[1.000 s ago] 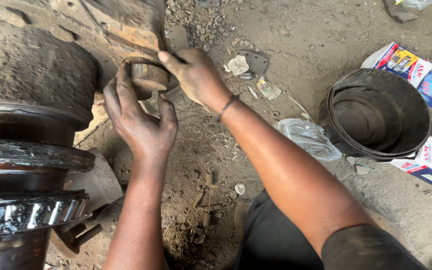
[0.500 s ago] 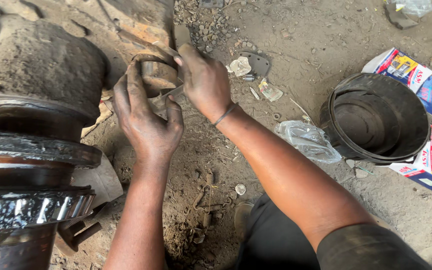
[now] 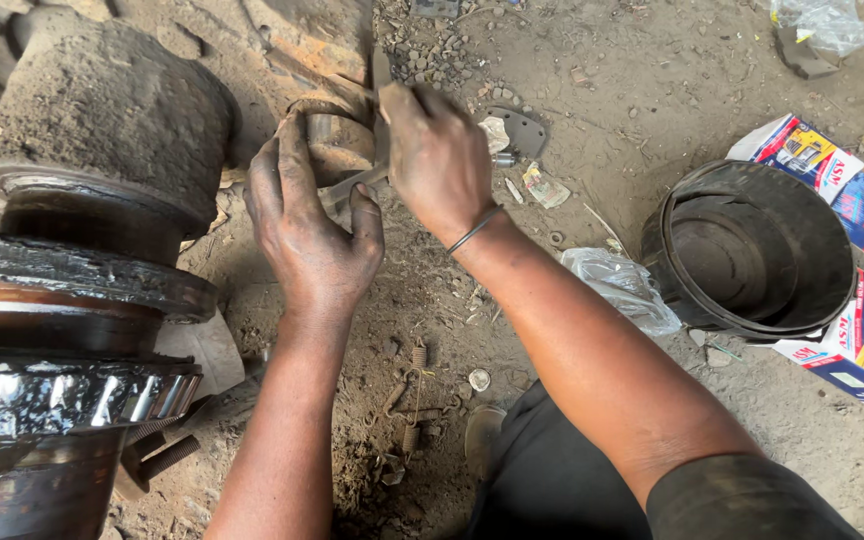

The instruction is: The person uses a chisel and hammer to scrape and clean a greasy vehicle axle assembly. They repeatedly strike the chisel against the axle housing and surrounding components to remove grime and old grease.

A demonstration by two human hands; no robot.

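Work is in hand, not finished: the curved rusty metal band (image 3: 337, 135) stands on the dirt ground (image 3: 572, 60) just beside the large grimy hub assembly (image 3: 82, 200). Left hand (image 3: 312, 235) has fingers closed round the band's near edge. Right hand (image 3: 437, 155) is clenched on a thin metal tool (image 3: 357, 182) set against it. Loose springs (image 3: 410, 400) and black drum (image 3: 752, 250) lie apart, unfitted

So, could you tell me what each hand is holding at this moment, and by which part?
Both hands grip a rusty metal ring: the left hand holds its left rim, the right hand its right side, also pressing a slim metal tool against it.
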